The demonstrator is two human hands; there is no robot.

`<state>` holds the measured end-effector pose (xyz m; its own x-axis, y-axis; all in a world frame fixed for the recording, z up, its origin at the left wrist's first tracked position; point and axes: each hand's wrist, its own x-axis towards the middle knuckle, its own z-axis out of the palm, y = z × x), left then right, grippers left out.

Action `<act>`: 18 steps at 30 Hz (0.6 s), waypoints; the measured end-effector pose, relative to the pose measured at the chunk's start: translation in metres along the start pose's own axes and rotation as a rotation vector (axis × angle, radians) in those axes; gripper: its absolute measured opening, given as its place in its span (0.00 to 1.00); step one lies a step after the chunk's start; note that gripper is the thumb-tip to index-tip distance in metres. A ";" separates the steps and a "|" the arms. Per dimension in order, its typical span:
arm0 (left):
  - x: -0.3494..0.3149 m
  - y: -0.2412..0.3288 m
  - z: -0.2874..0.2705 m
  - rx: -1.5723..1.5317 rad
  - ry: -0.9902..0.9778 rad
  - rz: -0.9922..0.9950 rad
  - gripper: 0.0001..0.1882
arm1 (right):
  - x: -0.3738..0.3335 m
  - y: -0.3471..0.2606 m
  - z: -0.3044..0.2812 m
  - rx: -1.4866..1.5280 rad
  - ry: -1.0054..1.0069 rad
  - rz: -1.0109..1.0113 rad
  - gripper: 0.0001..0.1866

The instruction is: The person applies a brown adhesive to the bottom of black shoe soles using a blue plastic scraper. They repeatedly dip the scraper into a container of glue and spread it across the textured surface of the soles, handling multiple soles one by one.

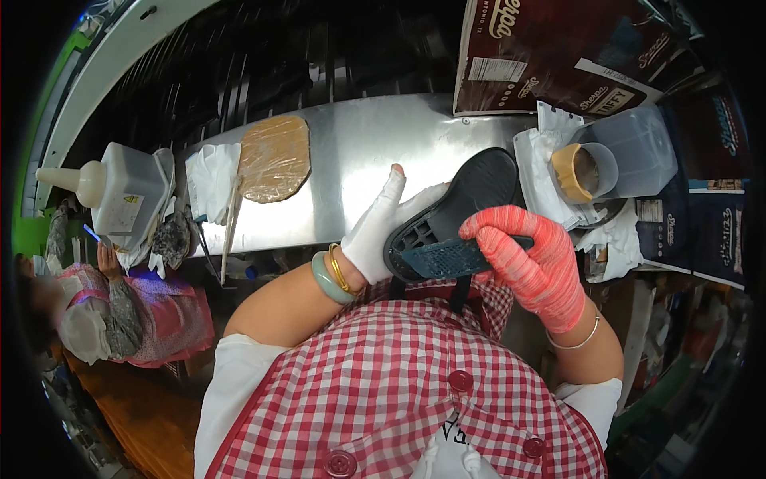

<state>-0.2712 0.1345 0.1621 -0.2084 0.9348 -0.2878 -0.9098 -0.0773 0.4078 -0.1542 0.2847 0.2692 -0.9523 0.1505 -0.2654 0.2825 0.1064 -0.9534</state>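
Observation:
A black shoe sole is tilted over the front of the metal table, with an open grid of hollows showing in its heel. My left hand, in a white glove with a bare thumb tip, grips the sole from its left side. The thumb sticks up, and the other fingers are hidden behind the sole. My right hand, in a red-striped knit glove, pinches a flat dark teal piece with a textured face. That piece lies across the heel end; I cannot tell its exact kind.
A tape-wrapped brown pad and white cloth lie left on the metal table. A nozzle bottle lies beyond. At right are a clear plastic container, a tape roll and cartons. Another person works at left.

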 end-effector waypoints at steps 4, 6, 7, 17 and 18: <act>0.001 0.001 -0.002 0.082 -0.030 -0.117 0.48 | 0.013 -0.022 -0.002 0.015 -0.109 0.167 0.14; -0.003 0.007 0.005 0.068 0.011 -0.211 0.48 | 0.017 -0.027 -0.001 -0.019 -0.149 0.211 0.14; -0.004 0.009 0.006 0.043 0.008 -0.258 0.47 | 0.019 -0.031 0.002 -0.017 -0.144 0.243 0.14; -0.001 0.023 -0.025 0.290 -0.205 -0.390 0.50 | 0.040 -0.034 0.004 -0.117 -0.271 0.200 0.13; -0.002 0.026 -0.022 0.269 -0.183 -0.421 0.50 | 0.039 -0.031 0.002 -0.089 -0.263 0.207 0.12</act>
<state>-0.3020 0.1234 0.1541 0.2429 0.9129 -0.3280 -0.7717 0.3867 0.5049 -0.2005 0.2848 0.2881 -0.8676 -0.0793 -0.4908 0.4707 0.1870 -0.8623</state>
